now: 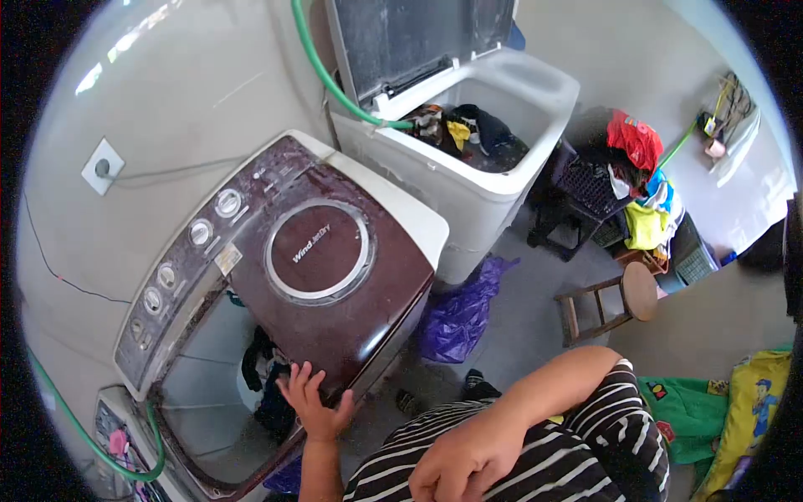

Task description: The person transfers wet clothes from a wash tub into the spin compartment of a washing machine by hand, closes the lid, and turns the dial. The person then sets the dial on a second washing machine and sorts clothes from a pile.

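Observation:
My left hand [316, 404] has its fingers spread at the front edge of the twin-tub washing machine [335, 335], beside the opening of its wash tub [209, 393]. Dark wet-looking clothes [272, 389] lie in that tub, just past my fingertips. My right hand [468, 460] hangs in front of my striped shirt [577, 456] with its fingers curled downward. Its fingertips are hidden at the bottom of the view, so whatever they may hold cannot be seen.
A white tub [452, 184] with a raised lid [427, 42] contains clothes in water, and a green hose [314, 54] runs into it. A purple plastic bag [468, 314], a wooden stool [638, 291] and a dark crate [585, 180] of laundry stand on the floor.

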The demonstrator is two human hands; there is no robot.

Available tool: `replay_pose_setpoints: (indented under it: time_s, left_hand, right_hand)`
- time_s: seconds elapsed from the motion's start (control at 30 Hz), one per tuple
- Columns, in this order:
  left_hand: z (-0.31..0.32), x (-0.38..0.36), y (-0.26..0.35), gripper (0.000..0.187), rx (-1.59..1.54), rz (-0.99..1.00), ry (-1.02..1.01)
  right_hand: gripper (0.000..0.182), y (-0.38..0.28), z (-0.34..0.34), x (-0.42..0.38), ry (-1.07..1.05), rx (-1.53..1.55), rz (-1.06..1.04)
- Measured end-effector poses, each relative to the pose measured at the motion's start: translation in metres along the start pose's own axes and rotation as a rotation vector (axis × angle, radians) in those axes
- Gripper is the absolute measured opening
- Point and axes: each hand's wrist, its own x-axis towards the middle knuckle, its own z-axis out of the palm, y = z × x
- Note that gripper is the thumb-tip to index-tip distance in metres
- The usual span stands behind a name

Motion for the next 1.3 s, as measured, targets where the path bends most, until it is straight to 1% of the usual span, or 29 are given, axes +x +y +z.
replay_pose_setpoints:
  time_s: [0.03, 0.17, 0.2, 0.33, 0.37, 0.5, 0.53, 0.67, 0.7, 0.83, 0.87, 1.0, 1.07, 1.1, 1.17, 1.23, 1.27, 1.3]
  left_hand:
    - [-0.001, 0.005, 0.005, 0.043, 0.003, 0.006, -0.001]
    - [0.009, 0.023, 0.041, 0.04, 0.204, -0.113, -0.003]
    - [0.017, 0.025, 0.051, 0.04, 0.203, -0.106, -0.01]
    - [0.056, 0.045, 0.08, 0.037, 0.237, -0.2, 0.078]
    - [0.062, 0.046, 0.084, 0.037, 0.253, -0.204, 0.083]
    - [0.083, 0.056, 0.088, 0.036, 0.437, -0.274, 0.243]
    - [0.084, 0.058, 0.089, 0.036, 0.451, -0.281, 0.249]
    - [0.09, 0.059, 0.095, 0.035, 0.562, -0.269, 0.284]
    - [0.092, 0.058, 0.097, 0.035, 0.58, -0.286, 0.289]
    - [0.094, 0.06, 0.096, 0.035, 0.629, -0.304, 0.262]
    - [0.092, 0.061, 0.097, 0.035, 0.645, -0.313, 0.272]
    - [0.097, 0.061, 0.095, 0.036, 0.624, -0.328, 0.274]
    - [0.098, 0.067, 0.088, 0.037, 0.617, -0.32, 0.288]
    - [0.098, 0.066, 0.087, 0.037, 0.614, -0.326, 0.286]
    - [0.098, 0.058, 0.089, 0.039, 0.609, -0.349, 0.277]
    - [0.098, 0.059, 0.093, 0.039, 0.586, -0.371, 0.28]
    - [0.095, 0.061, 0.095, 0.04, 0.577, -0.384, 0.277]
    - [0.093, 0.063, 0.096, 0.04, 0.568, -0.393, 0.274]
  right_hand:
    - [0.01, -0.004, 0.001, -0.008, 0.002, -0.003, -0.005]
    - [0.015, -0.033, 0.02, -0.054, 0.583, 0.287, -0.084]
    - [0.015, -0.039, 0.026, -0.066, 0.591, 0.289, -0.09]
    - [0.007, -0.07, 0.042, -0.115, 0.481, 0.354, -0.301]
    - [0.007, -0.074, 0.043, -0.13, 0.464, 0.358, -0.307]
    - [0.008, -0.091, 0.046, -0.192, 0.405, 0.207, -0.557]
    - [0.008, -0.095, 0.045, -0.204, 0.389, 0.213, -0.56]
    - [0.008, -0.117, 0.037, -0.244, 0.432, 0.121, -0.797]
    - [0.008, -0.122, 0.032, -0.252, 0.412, 0.137, -0.796]
    - [0.01, -0.146, 0.005, -0.28, 0.369, -0.076, -0.784]
    - [0.01, -0.141, 0.003, -0.291, 0.349, -0.069, -0.79]
    - [0.013, -0.082, 0.001, -0.339, 0.3, 0.006, -0.37]
    - [0.015, -0.086, -0.022, -0.332, 0.215, -0.255, -0.474]
    - [0.015, -0.085, -0.034, -0.334, 0.209, -0.265, -0.46]
    - [0.013, -0.078, -0.058, -0.341, 0.476, -0.104, -0.195]
    - [0.016, -0.057, -0.082, -0.354, 0.635, -0.114, -0.129]
    - [0.016, -0.048, -0.092, -0.359, 0.633, -0.122, -0.121]
    - [0.018, -0.04, -0.101, -0.363, 0.71, -0.085, -0.067]
